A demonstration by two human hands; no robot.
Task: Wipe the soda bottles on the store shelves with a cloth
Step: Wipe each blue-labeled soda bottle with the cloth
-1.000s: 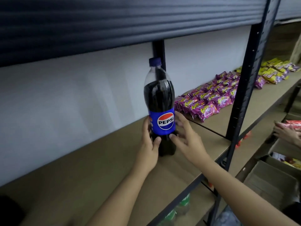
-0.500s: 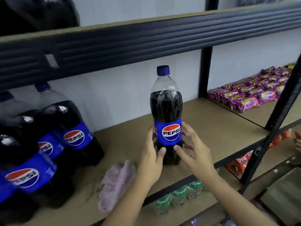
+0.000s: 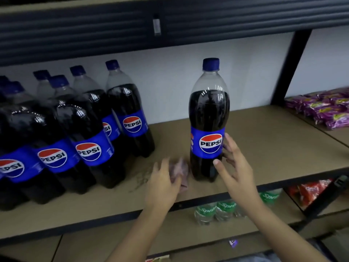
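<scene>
Pink cloth (image 3: 179, 170) under the left hand (image 3: 163, 183)'s loose fingers near the shelf (image 3: 264, 148) edge; right hand (image 3: 235, 167) open beside the bottle (image 3: 208, 118).

Pepsi bottle (image 3: 209, 118): dark cola, blue cap, blue label; cloth (image 3: 180, 170) pale pink; shelf (image 3: 264, 144) tan.

A lone Pepsi bottle (image 3: 209, 120) stands upright on the brown shelf (image 3: 264, 140), apart from a cluster of Pepsi bottles (image 3: 75, 133) at the left. The right hand (image 3: 235, 167) is spread beside the lone bottle's label, thumb at its lower front, while the left hand (image 3: 164, 183) rests on a pale pink cloth (image 3: 180, 170) just left of its base. Purple snack packets (image 3: 324, 108) lie at the far right, and green Sprite bottles (image 3: 217, 209) sit on the shelf below.
</scene>
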